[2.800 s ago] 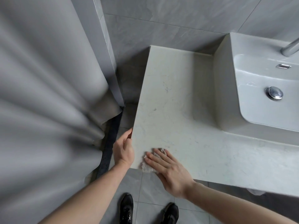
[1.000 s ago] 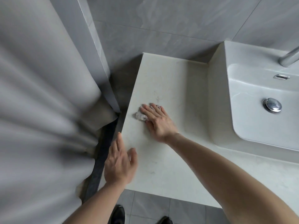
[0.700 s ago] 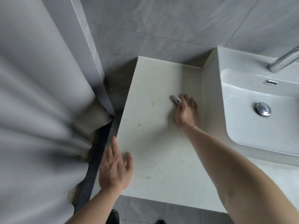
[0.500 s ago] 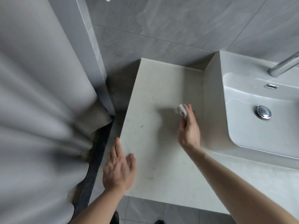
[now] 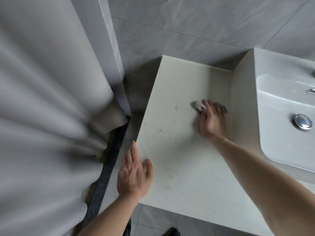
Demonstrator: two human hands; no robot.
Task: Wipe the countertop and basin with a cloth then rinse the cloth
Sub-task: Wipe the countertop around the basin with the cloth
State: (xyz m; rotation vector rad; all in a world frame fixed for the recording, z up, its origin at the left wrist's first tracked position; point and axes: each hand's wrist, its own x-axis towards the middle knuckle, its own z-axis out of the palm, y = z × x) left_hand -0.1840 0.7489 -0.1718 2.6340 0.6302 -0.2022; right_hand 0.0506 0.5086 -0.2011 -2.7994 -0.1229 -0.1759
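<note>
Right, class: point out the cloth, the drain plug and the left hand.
cloth [image 5: 199, 105], head view, its white bunched end.
drain plug [image 5: 302, 121], head view, its chrome cap.
left hand [image 5: 132, 174], head view, its back.

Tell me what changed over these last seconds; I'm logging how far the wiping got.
The right hand slid the cloth from the countertop's near left corner up toward the basin side. The left hand stayed resting on the left edge. The basin is untouched.

Cloth [image 5: 199, 105] on countertop [image 5: 179, 150], left of basin [image 5: 281, 103].
</note>
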